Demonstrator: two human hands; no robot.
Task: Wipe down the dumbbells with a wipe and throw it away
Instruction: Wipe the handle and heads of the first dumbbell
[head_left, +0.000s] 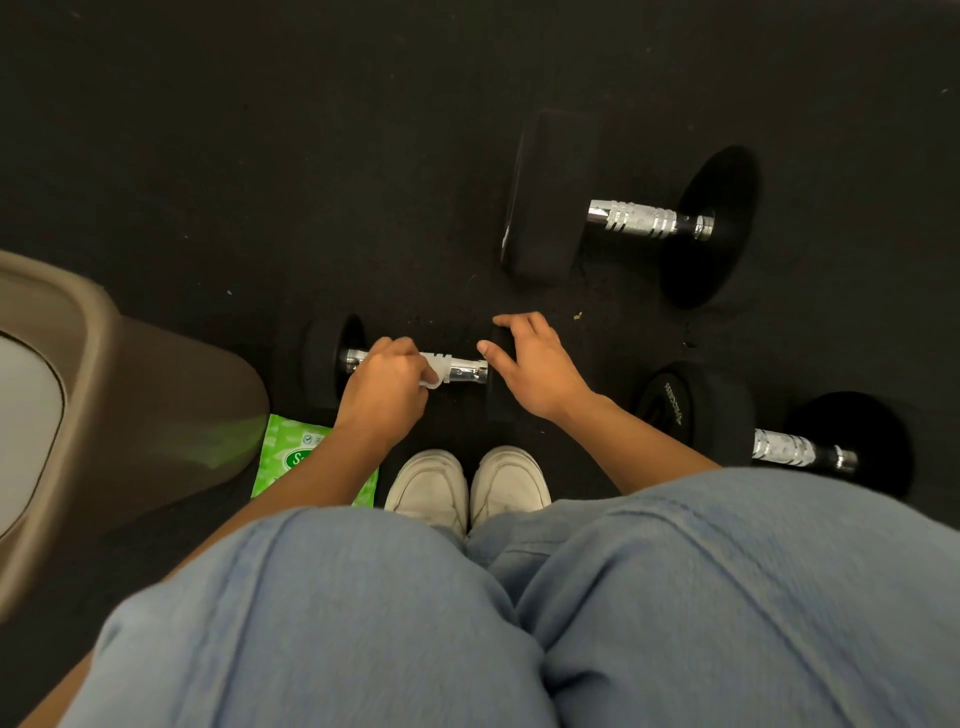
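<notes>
A small black dumbbell (467, 372) with a chrome handle lies on the dark floor just in front of my shoes. My left hand (384, 387) grips a white wipe (435, 375) wrapped round that handle near its middle. My right hand (535, 366) rests over the dumbbell's right head, fingers curled over its top. A larger dumbbell (636, 218) lies further off to the right. A third dumbbell (779, 447) lies at the right beside my knee.
A green pack of wipes (291, 457) lies on the floor under my left forearm. A tan bin (130, 395) with a pale inside stands at the left. My white shoes (467, 488) and blue-trousered knees fill the foreground.
</notes>
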